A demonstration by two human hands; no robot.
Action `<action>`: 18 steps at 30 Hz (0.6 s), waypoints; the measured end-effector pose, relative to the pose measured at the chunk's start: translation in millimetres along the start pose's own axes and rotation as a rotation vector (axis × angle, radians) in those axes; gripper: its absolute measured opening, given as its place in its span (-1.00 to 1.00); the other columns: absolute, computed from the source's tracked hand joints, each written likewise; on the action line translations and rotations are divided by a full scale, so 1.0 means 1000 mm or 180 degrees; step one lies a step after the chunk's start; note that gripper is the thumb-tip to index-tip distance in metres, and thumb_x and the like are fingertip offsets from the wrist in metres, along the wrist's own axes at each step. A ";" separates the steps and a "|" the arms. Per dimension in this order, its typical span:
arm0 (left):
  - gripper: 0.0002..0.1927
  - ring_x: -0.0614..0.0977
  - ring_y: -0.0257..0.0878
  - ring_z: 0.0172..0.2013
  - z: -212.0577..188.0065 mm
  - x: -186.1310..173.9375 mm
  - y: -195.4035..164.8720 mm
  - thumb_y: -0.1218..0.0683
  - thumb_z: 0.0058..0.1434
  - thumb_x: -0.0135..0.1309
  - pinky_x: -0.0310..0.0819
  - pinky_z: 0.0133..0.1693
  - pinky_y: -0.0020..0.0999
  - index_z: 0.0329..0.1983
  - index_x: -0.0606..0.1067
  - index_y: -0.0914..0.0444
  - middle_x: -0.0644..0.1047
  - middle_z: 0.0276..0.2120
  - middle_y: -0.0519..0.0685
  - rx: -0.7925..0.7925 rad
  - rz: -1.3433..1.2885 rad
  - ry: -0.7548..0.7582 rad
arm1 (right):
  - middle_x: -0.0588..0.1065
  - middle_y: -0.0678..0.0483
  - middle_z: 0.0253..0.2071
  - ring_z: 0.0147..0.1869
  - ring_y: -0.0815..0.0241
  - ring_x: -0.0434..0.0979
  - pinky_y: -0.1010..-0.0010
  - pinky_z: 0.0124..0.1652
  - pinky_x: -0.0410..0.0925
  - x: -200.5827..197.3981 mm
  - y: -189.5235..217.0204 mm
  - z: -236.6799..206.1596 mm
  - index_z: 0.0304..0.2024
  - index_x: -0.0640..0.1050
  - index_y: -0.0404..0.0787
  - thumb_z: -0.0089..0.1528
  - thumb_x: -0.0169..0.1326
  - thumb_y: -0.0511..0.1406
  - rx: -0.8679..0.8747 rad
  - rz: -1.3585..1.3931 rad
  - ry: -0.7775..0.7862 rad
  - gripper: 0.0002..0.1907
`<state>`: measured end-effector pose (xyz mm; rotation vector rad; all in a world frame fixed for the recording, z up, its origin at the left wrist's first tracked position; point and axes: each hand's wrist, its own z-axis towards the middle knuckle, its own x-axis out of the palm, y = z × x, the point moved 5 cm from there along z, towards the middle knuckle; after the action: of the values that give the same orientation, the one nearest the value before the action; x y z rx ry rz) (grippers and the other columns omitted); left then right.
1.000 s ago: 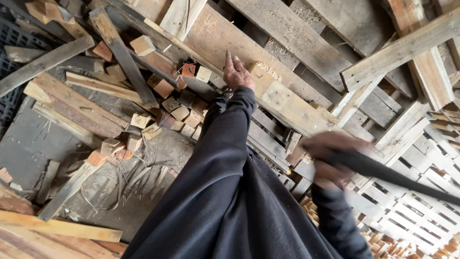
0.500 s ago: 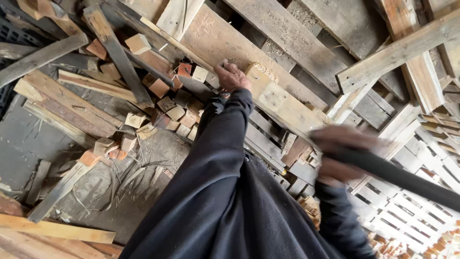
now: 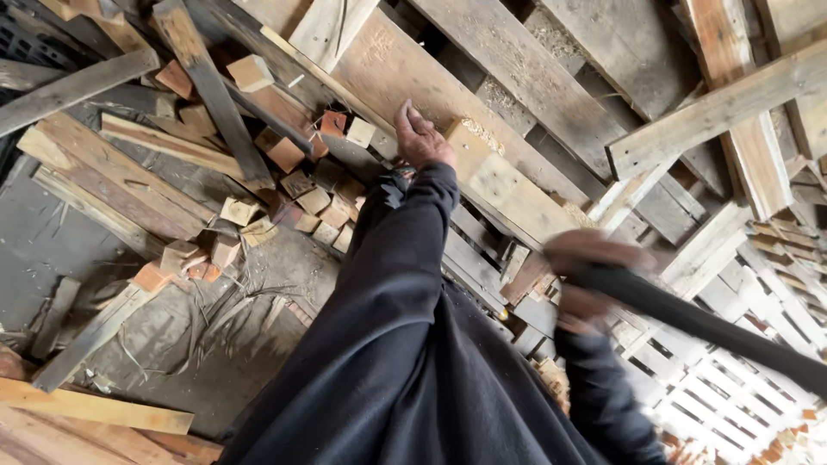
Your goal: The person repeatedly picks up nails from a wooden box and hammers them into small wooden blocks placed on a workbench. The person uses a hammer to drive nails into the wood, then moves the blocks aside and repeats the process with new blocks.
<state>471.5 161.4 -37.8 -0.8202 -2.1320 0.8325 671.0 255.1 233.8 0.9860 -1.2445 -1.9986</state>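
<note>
My left hand [image 3: 422,133] reaches out at the end of a dark sleeve and rests on the edge of a long pale wooden plank [image 3: 508,185] that runs diagonally. Its fingers lie against the wood; whether they grip it I cannot tell. My right hand [image 3: 590,275], blurred by motion, is closed around a long dark bar-like tool [image 3: 715,331] that stretches toward the lower right. Small cut wooden blocks [image 3: 297,185] lie heaped just left of my left hand.
Broken pallet boards and slats [image 3: 594,60] cross the upper part of the view. Loose planks [image 3: 112,172] lie at the left on a dark sheet [image 3: 224,344] strewn with splinters. Pale slatted pallets [image 3: 732,405] fill the lower right.
My left hand has stayed on the plank while the view shifted slightly. My right hand with the dark tool has moved a little, staying blurred.
</note>
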 end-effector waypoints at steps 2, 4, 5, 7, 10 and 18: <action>-0.72 0.54 -0.24 -0.23 -0.002 -0.003 -0.011 0.08 0.53 -0.09 0.49 -0.21 -0.34 0.18 0.45 0.31 0.53 -0.12 0.02 0.0405 0.1608 -0.0147 | 0.49 0.04 -0.44 -0.41 0.23 0.50 0.35 -0.36 0.40 0.029 -0.058 -0.036 -0.05 0.51 -0.21 0.35 0.02 0.05 0.2011 -0.1367 0.0929 -0.53; -0.71 0.60 -0.19 -0.18 -0.006 -0.002 -0.022 0.07 0.52 -0.13 0.54 -0.16 -0.28 0.19 0.43 0.30 0.57 -0.07 0.09 0.0808 0.1923 -0.0058 | 0.49 -0.01 -0.47 -0.40 0.19 0.49 0.29 -0.34 0.39 0.024 -0.089 -0.070 -0.12 0.54 -0.23 0.33 0.03 0.01 0.2947 -0.1537 0.0961 -0.57; -0.71 0.62 -0.14 -0.14 -0.008 0.002 -0.027 0.06 0.54 -0.11 0.53 -0.11 -0.21 0.19 0.43 0.33 0.57 -0.05 0.14 0.1118 0.2117 -0.0036 | 0.48 0.00 -0.50 -0.46 0.21 0.46 0.31 -0.41 0.37 0.016 -0.097 -0.081 -0.15 0.52 -0.23 0.35 -0.01 0.00 0.3160 -0.1343 0.0713 -0.58; -0.67 0.67 -0.10 -0.20 0.003 0.000 -0.028 -0.03 0.51 -0.13 0.56 -0.17 -0.18 0.04 0.46 0.32 0.62 -0.15 0.13 0.0587 0.2437 0.0075 | 0.41 0.08 -0.52 -0.53 0.29 0.38 0.40 -0.51 0.31 0.010 -0.105 -0.102 -0.14 0.47 -0.21 0.36 -0.02 -0.03 0.3333 -0.0500 0.0186 -0.63; -0.60 0.67 -0.07 -0.26 0.001 0.001 -0.029 -0.13 0.45 -0.08 0.56 -0.19 -0.12 -0.07 0.48 0.31 0.66 -0.26 0.08 0.0618 0.2351 0.0241 | 0.32 0.20 -0.50 -0.52 0.41 0.29 0.53 -0.53 0.24 0.004 -0.097 -0.117 -0.04 0.39 -0.20 0.40 0.02 -0.06 0.2555 0.0564 -0.0351 -0.65; -0.64 0.52 -0.18 -0.39 -0.036 -0.036 -0.044 -0.09 0.32 0.22 0.49 -0.39 -0.10 -0.23 0.60 0.34 0.54 -0.37 -0.04 0.0226 0.1968 0.1880 | 0.34 0.22 -0.53 -0.55 0.44 0.31 0.55 -0.60 0.25 0.015 -0.124 -0.192 0.05 0.40 -0.15 0.24 0.15 0.00 0.3670 0.0324 -0.0603 -0.50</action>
<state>506.2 119.9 1.5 -1.5072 -1.3309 0.8196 809.7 199.3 60.8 1.1570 -2.5815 -1.1969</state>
